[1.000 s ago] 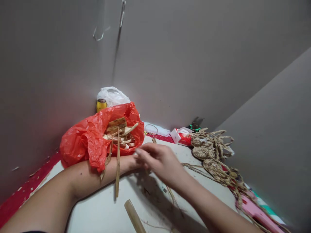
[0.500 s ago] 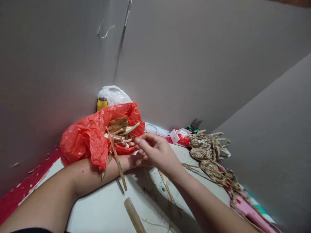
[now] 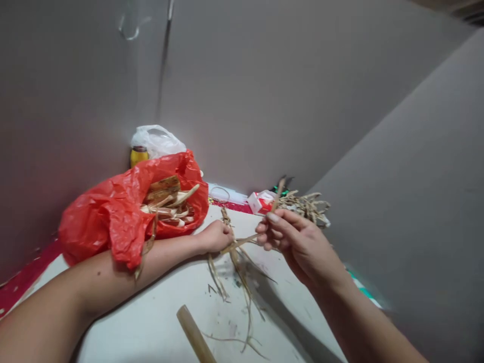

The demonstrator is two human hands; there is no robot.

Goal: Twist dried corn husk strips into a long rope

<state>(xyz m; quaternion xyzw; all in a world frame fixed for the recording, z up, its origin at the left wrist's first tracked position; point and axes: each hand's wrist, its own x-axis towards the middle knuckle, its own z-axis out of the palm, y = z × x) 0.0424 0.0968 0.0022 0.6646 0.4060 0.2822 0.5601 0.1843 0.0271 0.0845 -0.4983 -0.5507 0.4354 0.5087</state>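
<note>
A knotted fibre bundle [image 3: 231, 248] is gripped in the closed left hand [image 3: 215, 237]. One dry strip [image 3: 278, 194] is pinched by the right hand [image 3: 298, 242] (thumb against fingertips)

**Two bare hands close together, both closed in a grip**

The left forearm lies flat and stretches forward from the lower left, its wrist straight. The left hand [image 3: 216, 236] is curled into a loose fist, knuckles up, thumb side turned toward the other hand. The right forearm rises from the lower right corner. The right hand [image 3: 298, 242] is lifted, back of the hand to the camera, fingers [image 3: 273, 218] bent and pinched together. The two hands are near each other but apart.
</note>
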